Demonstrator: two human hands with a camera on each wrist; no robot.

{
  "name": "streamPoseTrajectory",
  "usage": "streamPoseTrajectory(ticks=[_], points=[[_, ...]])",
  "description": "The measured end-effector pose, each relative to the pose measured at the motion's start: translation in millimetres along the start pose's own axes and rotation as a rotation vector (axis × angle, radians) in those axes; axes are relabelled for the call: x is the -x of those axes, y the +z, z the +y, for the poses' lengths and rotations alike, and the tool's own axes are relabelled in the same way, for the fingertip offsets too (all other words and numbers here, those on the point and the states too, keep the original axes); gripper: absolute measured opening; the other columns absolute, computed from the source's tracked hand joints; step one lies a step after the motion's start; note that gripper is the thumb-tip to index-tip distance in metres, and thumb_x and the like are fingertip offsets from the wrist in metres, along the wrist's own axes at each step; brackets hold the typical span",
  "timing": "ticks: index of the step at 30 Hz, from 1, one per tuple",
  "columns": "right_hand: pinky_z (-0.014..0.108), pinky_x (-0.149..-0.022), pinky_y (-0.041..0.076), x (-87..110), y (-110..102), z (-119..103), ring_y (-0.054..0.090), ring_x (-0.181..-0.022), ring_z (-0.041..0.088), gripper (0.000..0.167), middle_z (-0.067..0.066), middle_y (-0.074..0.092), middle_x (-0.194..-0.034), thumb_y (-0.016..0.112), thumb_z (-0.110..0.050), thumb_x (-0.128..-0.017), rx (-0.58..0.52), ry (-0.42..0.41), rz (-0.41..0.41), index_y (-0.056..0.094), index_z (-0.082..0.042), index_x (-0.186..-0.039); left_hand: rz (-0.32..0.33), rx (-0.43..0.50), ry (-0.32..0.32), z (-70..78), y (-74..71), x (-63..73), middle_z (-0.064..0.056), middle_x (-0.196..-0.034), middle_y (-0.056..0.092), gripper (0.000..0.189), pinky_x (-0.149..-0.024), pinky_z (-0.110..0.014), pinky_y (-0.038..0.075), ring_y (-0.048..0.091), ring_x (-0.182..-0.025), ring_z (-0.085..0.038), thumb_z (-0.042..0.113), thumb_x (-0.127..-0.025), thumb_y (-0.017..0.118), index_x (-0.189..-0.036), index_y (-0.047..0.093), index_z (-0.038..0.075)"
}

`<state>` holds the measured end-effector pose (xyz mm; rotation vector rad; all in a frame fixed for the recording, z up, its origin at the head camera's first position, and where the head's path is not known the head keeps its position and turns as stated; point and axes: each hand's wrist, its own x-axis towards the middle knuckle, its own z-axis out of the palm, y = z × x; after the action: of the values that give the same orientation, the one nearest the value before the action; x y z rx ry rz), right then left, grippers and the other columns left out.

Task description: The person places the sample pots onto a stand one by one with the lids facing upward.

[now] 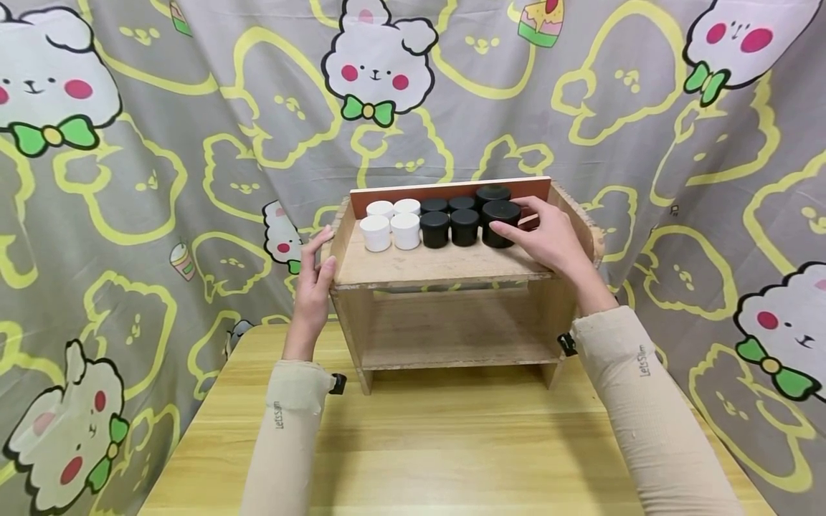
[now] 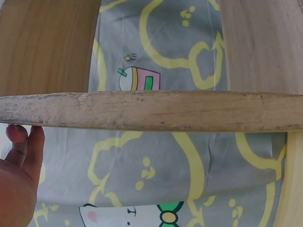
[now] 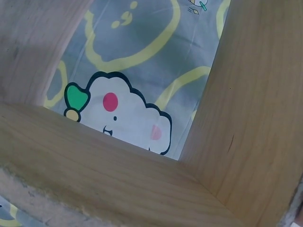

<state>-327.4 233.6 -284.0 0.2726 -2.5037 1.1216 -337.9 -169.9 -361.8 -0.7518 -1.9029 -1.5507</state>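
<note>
My right hand (image 1: 548, 233) holds the front large black jar (image 1: 500, 226) between thumb and fingers, at the right end of the shelf's top board. Behind it stands another large black jar (image 1: 493, 192), partly hidden. To their left are several smaller black jars (image 1: 435, 231) and several white jars (image 1: 405, 233), in two rows. With its fingertips my left hand (image 1: 312, 287) touches the left side of the wooden shelf (image 1: 445, 269). The left wrist view shows the left hand's fingers (image 2: 34, 153) against a board's edge. In the right wrist view, the shelf's lower interior fills most of the frame.
The two-level shelf has a raised back strip (image 1: 387, 192) and side panels. It stands on a yellow wood-grain table (image 1: 445, 437). A patterned grey curtain (image 1: 213, 93) hangs behind and at both sides. Below the top board is a lower board (image 1: 458, 337).
</note>
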Motion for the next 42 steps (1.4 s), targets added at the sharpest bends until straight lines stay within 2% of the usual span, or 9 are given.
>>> streamPoseTrajectory(ticks=[13,20,23,30,32,35,38,40,42], points=[[0.051,-0.099,0.049,2.4,-4,-1,0.062,-0.119,0.034,0.076,0.016,0.062,-0.138,0.073,-0.056,-0.091,-0.013,0.009,-0.034,0.052,-0.014,-0.15,0.003,0.002,-0.005,0.9,0.5,-1.2,-0.002,-0.165,0.038,0.045,-0.12,-0.051,0.029,0.03,-0.155,-0.018,0.013,-0.106,0.047,-0.151,0.043,0.008],[0.053,-0.101,0.049,7.6,-7,-2,0.061,-0.123,0.035,0.083,0.017,0.055,-0.145,0.074,-0.055,-0.091,-0.02,-0.009,-0.04,0.044,-0.015,-0.156,0.003,-0.023,-0.061,42.4,6.7,0.0,-0.015,-0.165,0.036,0.046,-0.121,-0.051,0.029,0.032,-0.154,-0.024,0.009,-0.106,0.046,-0.15,0.041,-0.002],[0.052,-0.103,0.05,9.6,-8,-2,0.061,-0.123,0.036,0.084,0.018,0.052,-0.147,0.075,-0.051,-0.091,-0.036,-0.028,-0.033,0.041,-0.014,-0.158,0.007,-0.047,-0.061,44.4,7.4,-0.8,-0.016,-0.165,0.037,0.046,-0.119,-0.052,0.031,0.034,-0.153,-0.025,0.008,-0.106,0.047,-0.15,0.043,-0.002],[0.054,-0.105,0.049,12.7,-7,-2,0.061,-0.121,0.04,0.077,0.02,0.05,-0.143,0.074,-0.041,-0.094,-0.046,-0.092,0.015,0.042,-0.01,-0.156,-0.003,-0.062,-0.084,11.5,3.6,-5.4,-0.005,-0.168,0.034,0.047,-0.118,-0.057,0.032,0.032,-0.154,-0.027,0.013,-0.108,0.046,-0.155,0.042,0.009],[0.055,-0.104,0.049,15.4,-8,-3,0.06,-0.121,0.04,0.073,0.021,0.05,-0.139,0.074,-0.039,-0.096,-0.038,-0.109,0.027,0.043,-0.01,-0.156,-0.025,-0.081,-0.099,9.7,1.0,-4.9,0.001,-0.169,0.032,0.047,-0.118,-0.057,0.032,0.034,-0.153,-0.026,0.018,-0.109,0.045,-0.156,0.041,0.016],[0.057,-0.106,0.047,21.4,-8,-5,0.058,-0.123,0.041,0.069,0.022,0.05,-0.138,0.072,-0.035,-0.098,-0.032,-0.136,0.035,0.044,-0.009,-0.155,-0.074,-0.134,-0.101,12.1,-4.6,-3.8,0.006,-0.17,0.03,0.047,-0.122,-0.057,0.025,0.029,-0.156,-0.023,0.025,-0.111,0.043,-0.157,0.04,0.024],[0.057,-0.109,0.043,31.1,-9,-7,0.054,-0.127,0.04,0.066,0.022,0.05,-0.139,0.069,-0.032,-0.099,-0.023,-0.173,0.051,0.044,-0.009,-0.155,-0.132,-0.255,-0.088,18.1,-12.6,-1.4,0.007,-0.171,0.028,0.048,-0.122,-0.061,0.022,0.028,-0.157,-0.024,0.031,-0.112,0.04,-0.159,0.037,0.031],[0.057,-0.11,0.041,39.3,-10,-7,0.051,-0.13,0.038,0.064,0.021,0.05,-0.139,0.069,-0.031,-0.1,0.004,-0.209,0.075,0.044,-0.012,-0.156,-0.166,-0.386,-0.073,22.6,-19.6,1.6,0.007,-0.172,0.027,0.05,-0.115,-0.064,0.031,0.041,-0.149,-0.03,0.036,-0.112,0.039,-0.161,0.033,0.035],[0.058,-0.11,0.039,49.7,-11,-7,0.049,-0.131,0.038,0.062,0.021,0.051,-0.139,0.068,-0.031,-0.1,0.048,-0.27,0.118,0.046,-0.014,-0.155,-0.193,-0.538,-0.067,26.8,-28.1,5.9,0.011,-0.172,0.025,0.053,-0.099,-0.062,0.043,0.054,-0.138,-0.033,0.042,-0.111,0.038,-0.163,0.028,0.04]])
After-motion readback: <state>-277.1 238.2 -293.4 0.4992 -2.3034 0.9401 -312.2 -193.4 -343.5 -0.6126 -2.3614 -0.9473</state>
